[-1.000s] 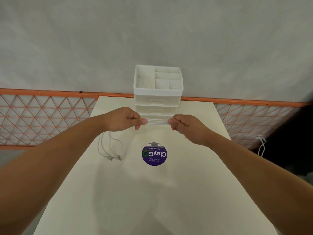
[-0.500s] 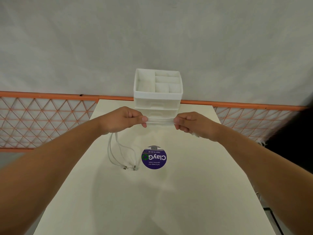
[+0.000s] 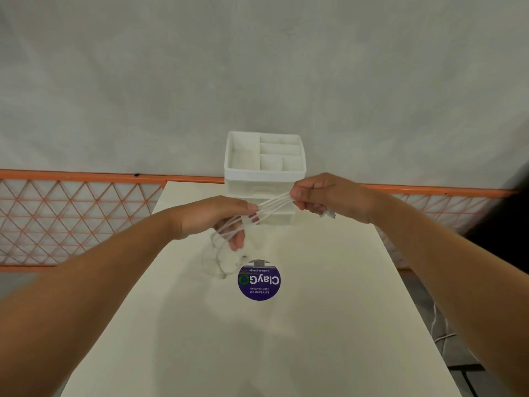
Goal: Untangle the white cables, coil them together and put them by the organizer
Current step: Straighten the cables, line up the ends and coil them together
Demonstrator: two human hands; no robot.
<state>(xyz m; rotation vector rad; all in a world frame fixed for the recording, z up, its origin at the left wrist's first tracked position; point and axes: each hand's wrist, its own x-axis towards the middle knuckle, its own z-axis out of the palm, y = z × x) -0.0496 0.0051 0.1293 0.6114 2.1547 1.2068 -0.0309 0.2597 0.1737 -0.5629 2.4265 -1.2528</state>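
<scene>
- Head view: since the earlier frame the right hand (image 3: 329,197) has risen toward the right of centre, and the left hand (image 3: 213,217) has turned, its fingers (image 3: 237,239) now wrapped by strands.
- The white cables (image 3: 273,206) stretch taut between both hands, in front of the drawer organizer (image 3: 264,173) at frame centre.
- Both hands grip the cables; the right pinches the bundle's end.
- Risk, I judge: the blurred loose tails (image 3: 221,263) below the left hand could snag or slip off the fingers, undoing the coil above the table (image 3: 257,339).

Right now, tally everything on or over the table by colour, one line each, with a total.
White: 2, the bundle of cables held between left hand and right hand, and the organizer.
Purple: 1, the round sticker.
Total: 3.
</scene>
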